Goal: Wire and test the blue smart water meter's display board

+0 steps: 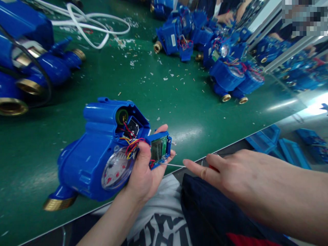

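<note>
My left hand (143, 174) grips a small blue plastic housing with a circuit board (158, 149) and a dark display in it, thumb across its near edge. Red, yellow and dark wires (132, 145) run from this housing to the opened compartment of a blue water meter (87, 150). The meter lies on its side, with a round clear dial (118, 167) and a brass threaded end. In my right hand (225, 174) is a thin screwdriver (175, 165), its red handle mostly hidden by the fingers. The screwdriver's tip is at the lower corner of the circuit board housing.
More blue meters (28, 65) stand at the left, beside a white cable (87, 25). Several wired meters (225, 61) crowd the far right, near another person's hands (230, 15). Scraps litter the green tabletop (153, 92). Blue bins (266, 138) sit beyond its edge.
</note>
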Demonstrator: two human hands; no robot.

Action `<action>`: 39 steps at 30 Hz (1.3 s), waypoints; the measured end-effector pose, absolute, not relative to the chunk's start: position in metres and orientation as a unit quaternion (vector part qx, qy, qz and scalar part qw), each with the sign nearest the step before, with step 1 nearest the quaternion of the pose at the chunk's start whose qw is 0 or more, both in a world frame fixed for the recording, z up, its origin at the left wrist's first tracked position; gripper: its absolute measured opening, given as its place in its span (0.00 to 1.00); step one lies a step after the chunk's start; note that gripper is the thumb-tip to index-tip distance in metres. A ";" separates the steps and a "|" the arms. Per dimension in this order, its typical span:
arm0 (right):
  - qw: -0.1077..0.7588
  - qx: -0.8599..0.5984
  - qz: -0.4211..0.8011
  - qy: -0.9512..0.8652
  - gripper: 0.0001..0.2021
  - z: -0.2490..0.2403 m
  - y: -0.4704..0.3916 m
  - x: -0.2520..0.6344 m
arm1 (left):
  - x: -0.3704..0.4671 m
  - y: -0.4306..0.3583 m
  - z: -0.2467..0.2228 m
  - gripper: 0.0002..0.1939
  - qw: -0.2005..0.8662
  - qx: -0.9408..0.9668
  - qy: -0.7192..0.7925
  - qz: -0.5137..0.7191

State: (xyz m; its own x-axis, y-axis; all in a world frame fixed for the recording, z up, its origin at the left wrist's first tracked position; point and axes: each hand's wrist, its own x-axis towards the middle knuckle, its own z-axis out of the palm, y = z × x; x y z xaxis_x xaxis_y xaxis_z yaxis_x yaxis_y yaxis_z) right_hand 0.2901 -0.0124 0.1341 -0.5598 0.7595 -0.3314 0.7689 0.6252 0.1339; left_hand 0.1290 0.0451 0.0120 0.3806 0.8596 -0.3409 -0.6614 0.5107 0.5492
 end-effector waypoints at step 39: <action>0.212 0.354 0.079 0.907 0.38 0.120 -0.008 0.310 | 0.127 0.049 0.017 0.23 0.847 0.160 0.272 0.429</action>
